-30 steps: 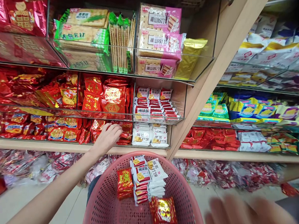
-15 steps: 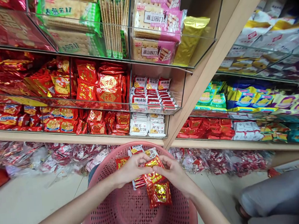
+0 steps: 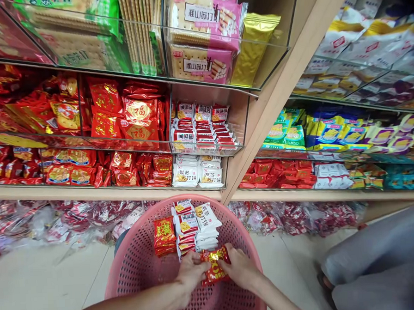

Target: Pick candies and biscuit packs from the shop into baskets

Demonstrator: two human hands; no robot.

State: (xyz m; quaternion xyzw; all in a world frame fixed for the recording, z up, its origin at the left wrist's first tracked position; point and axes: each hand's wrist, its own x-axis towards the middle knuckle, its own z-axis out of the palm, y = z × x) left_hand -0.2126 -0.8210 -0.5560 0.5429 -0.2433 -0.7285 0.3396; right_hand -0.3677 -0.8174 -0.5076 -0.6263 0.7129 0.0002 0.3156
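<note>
Over the inside of a pink perforated plastic basket (image 3: 121,270), both hands pinch a red and gold snack packet (image 3: 215,264) from its two sides. My left hand (image 3: 192,271) has its left end and my right hand (image 3: 241,264) its right end. More red wrapping shows just beneath it, so a second packet may lie under it. Against the basket's far wall lie stacked red packets (image 3: 164,236), red-and-white biscuit packets (image 3: 187,223) and white soda cracker packets (image 3: 206,217), all apart from my fingers.
Glass-fronted shelves ahead hold red snack packets (image 3: 140,112), white cracker packets (image 3: 185,172) and pink cracker packs (image 3: 202,62). A wooden divider (image 3: 277,100) slants between bays. Bagged goods (image 3: 99,216) line the floor below. A person's grey-trousered leg (image 3: 371,252) is at right.
My hands have come nearer me with the red packet, uncovering the stacks at the basket's far side. The lower red packet that lay separately visible is now mostly covered. The view has shifted slightly.
</note>
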